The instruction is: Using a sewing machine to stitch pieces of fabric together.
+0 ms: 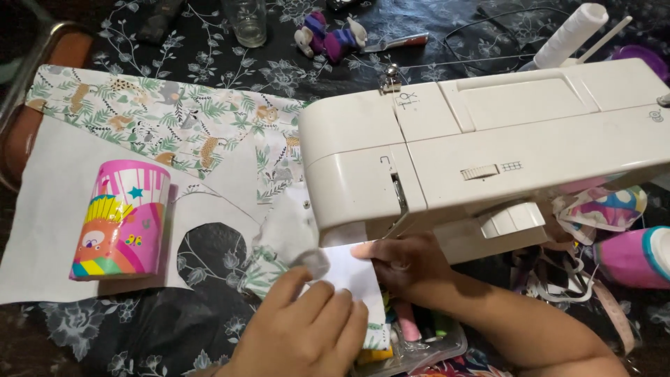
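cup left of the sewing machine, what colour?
Mostly pink cup, with a rainbow and cartoon print; head view.

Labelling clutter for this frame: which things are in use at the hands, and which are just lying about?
In use:
left hand
right hand
white fabric piece
sewing machine

Lying about:
pink printed can
leaf-print fabric
glass jar
small toy figure
thread cone
clear box of coloured items
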